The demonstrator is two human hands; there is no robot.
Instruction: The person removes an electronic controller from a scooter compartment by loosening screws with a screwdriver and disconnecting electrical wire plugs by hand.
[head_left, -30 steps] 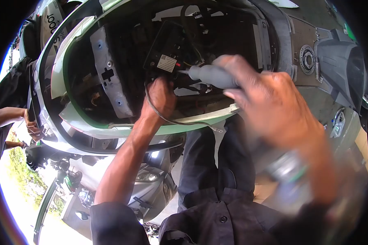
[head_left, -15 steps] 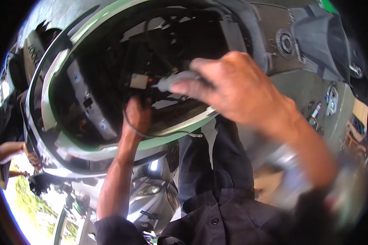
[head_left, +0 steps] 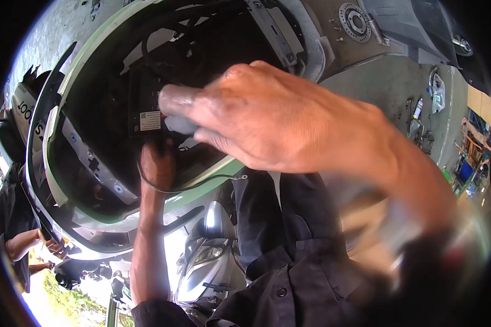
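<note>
Inside the open oval body of a vehicle, a black box with a white label (head_left: 150,121) sits in shadow. My left hand (head_left: 157,164) reaches in at the box's lower edge, its fingers closed around something too dark to make out. A grey cable (head_left: 202,185) with a ring end loops past that wrist and over the green rim (head_left: 188,188). My right hand (head_left: 256,117) is closed on a grey tool handle (head_left: 179,125), just right of the label. The tool's tip is hidden behind the hand and in shadow.
Another person's hand (head_left: 52,245) is at the far left, by the body's outer edge. A brake disc (head_left: 355,23) lies on the panel at upper right. A spray can (head_left: 418,108) and a plastic bag (head_left: 437,94) lie on the floor. A scooter (head_left: 204,256) stands below.
The view has shifted, so the vehicle body appears further left. My right hand is now further over the opening, hiding most of the tool. My left hand stays at the box.
</note>
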